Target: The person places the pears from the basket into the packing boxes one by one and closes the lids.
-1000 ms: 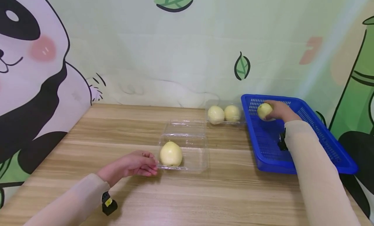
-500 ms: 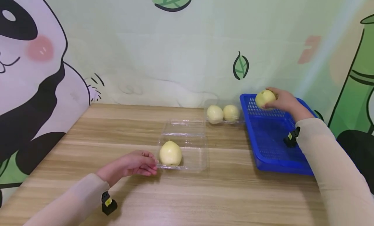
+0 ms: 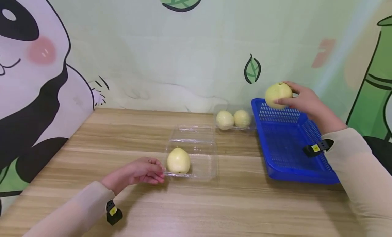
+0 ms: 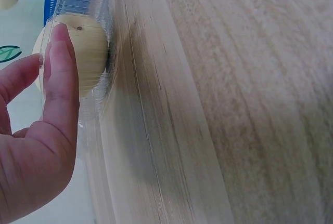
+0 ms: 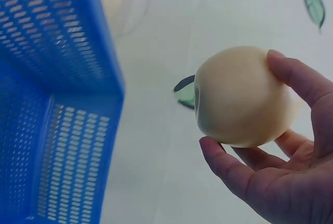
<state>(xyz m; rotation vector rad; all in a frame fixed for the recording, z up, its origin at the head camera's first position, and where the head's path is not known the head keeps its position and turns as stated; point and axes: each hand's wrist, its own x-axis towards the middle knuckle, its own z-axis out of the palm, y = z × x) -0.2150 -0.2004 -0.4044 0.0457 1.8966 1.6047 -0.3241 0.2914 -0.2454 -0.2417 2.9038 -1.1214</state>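
Observation:
My right hand (image 3: pixel 306 99) grips a round pale yellow pear (image 3: pixel 278 95) above the far end of a blue plastic basket (image 3: pixel 298 174). In the right wrist view, the thumb and fingers wrap around the pear (image 5: pixel 242 96) from one side. At the left, my left hand (image 3: pixel 144 171) pinches the near left corner of an open clear plastic clamshell box (image 3: pixel 203 167). A second pear (image 3: pixel 178 161) sits in the left half of that box. The left wrist view has the thumb and fingers (image 4: pixel 61 89) at the box edge, with the pear (image 4: pixel 88 52) behind them.
A clear box (image 3: pixel 232 127) holding two pears (image 3: pixel 225 120) stands at the back, beside the basket. All of this is on a wood-grain table (image 3: pixel 214 209). A printed panda backdrop (image 3: pixel 147 60) rises right behind the table's far edge.
My right hand has lifted the pear up out of the basket, slightly nearer the camera. My left hand and the clamshell box have stayed in place.

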